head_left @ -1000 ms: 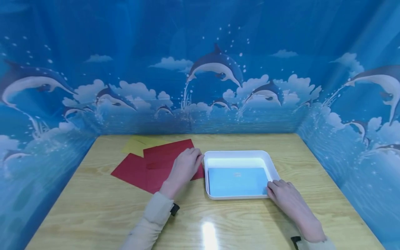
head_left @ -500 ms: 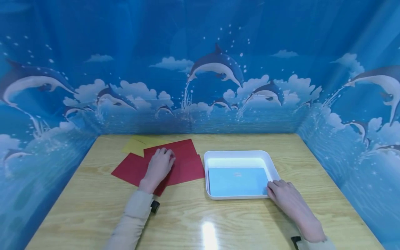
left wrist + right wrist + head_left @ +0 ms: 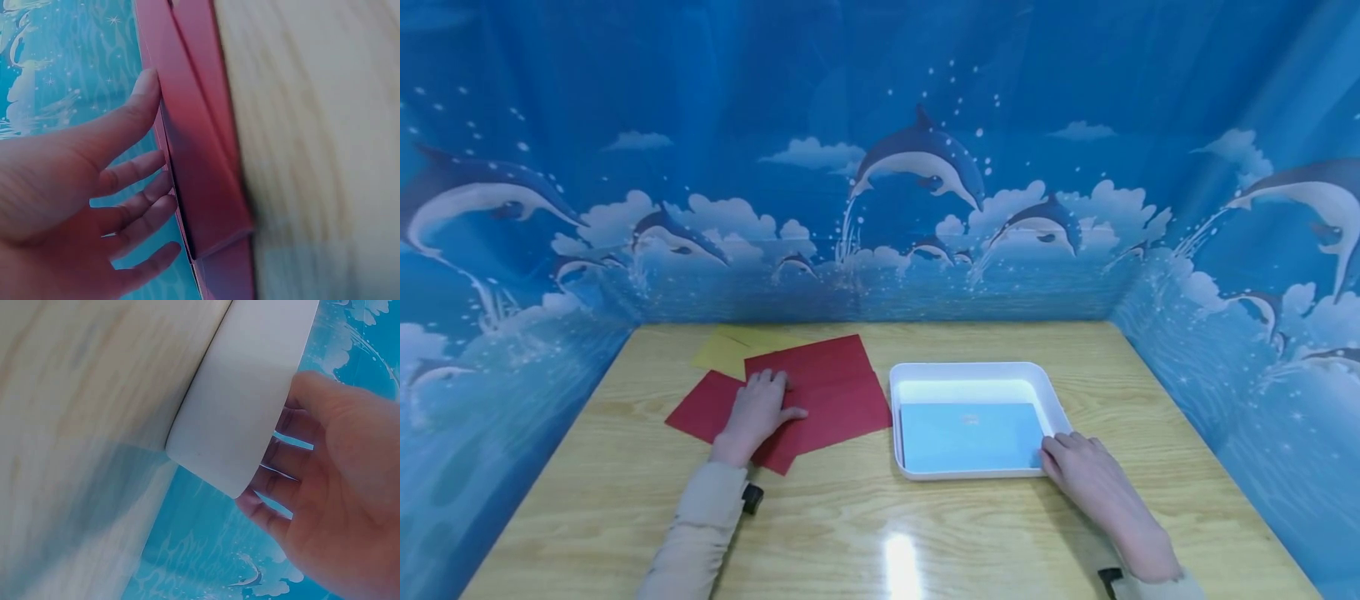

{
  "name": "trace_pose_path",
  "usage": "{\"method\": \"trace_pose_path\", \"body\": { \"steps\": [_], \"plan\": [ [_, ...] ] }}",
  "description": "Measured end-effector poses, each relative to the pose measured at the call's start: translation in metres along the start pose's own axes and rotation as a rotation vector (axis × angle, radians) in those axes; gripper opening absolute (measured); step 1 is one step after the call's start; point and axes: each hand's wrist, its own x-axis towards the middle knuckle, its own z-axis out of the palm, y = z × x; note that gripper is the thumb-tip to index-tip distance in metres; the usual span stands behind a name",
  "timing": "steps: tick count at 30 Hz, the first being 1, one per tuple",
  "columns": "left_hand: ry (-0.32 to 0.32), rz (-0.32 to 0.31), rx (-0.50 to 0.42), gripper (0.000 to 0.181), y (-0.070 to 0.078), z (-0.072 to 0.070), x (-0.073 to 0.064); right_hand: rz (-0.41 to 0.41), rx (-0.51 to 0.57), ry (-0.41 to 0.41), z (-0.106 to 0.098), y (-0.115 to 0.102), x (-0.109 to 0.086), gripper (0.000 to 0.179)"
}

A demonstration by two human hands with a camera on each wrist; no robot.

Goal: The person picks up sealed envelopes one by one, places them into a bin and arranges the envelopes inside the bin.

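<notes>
In the head view, my left hand rests with spread fingers on overlapping red envelopes left of centre. Up close in the left wrist view, its thumb and fingertips touch the upper face of the red envelope, whose layered edges show. My right hand grips the near right corner of a shallow white tray. From the right wrist, thumb and fingers bend over the tray's rim. Inside the tray lies a light blue envelope with a small pale mark.
Behind the red envelopes lies a yellow envelope, partly covered. The wooden table ends at a blue dolphin-print curtain at the back and sides. A bright reflection shows on the table near the front.
My left hand has moved left from beside the tray across the red envelopes, and its fingers have spread. The upper red paper now lies flatter. My right hand and the tray stay put.
</notes>
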Motion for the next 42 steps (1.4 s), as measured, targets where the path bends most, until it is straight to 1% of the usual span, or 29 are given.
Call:
{"method": "trace_pose_path", "body": {
  "steps": [6,9,12,16,19,22,26,29,32,38,42],
  "plan": [
    [-0.013,0.001,-0.032,0.05,-0.001,-0.003,-0.001,0.011,-0.002,-0.009,0.0,0.0,0.0,0.018],
    [-0.023,-0.006,-0.042,0.051,-0.002,-0.003,-0.001,0.003,0.001,0.0,0.0,0.001,0.0,0.018],
    [-0.019,0.005,-0.052,0.052,-0.003,-0.004,-0.001,-0.012,0.006,0.011,0.001,0.001,-0.001,0.018],
    [-0.003,0.02,-0.14,0.046,-0.002,-0.008,0.001,-0.02,0.011,0.019,0.002,0.002,-0.001,0.019],
    [0.02,0.035,-0.194,0.038,-0.001,-0.011,0.002,-0.021,0.012,0.026,0.002,0.002,-0.001,0.018],
    [0.067,0.072,-0.175,0.029,0.001,-0.012,0.002,-0.02,0.015,0.026,0.002,0.002,-0.002,0.019],
    [0.185,0.111,-0.103,0.022,0.002,-0.013,0.0,-0.017,0.014,0.022,0.001,0.001,-0.001,0.018],
    [0.285,0.119,-0.043,0.021,0.004,-0.014,0.0,-0.015,0.013,0.019,0.001,0.001,0.0,0.018],
    [0.359,0.116,-0.008,0.022,0.006,-0.017,0.001,-0.017,0.015,0.024,0.002,0.002,-0.001,0.019],
    [0.465,0.122,0.004,0.024,0.012,-0.023,0.002,-0.029,0.014,0.043,0.002,0.002,-0.001,0.021],
    [0.507,0.135,0.011,0.024,0.021,-0.028,0.002,-0.032,0.013,0.044,0.002,0.002,-0.001,0.02]
  ]
}}
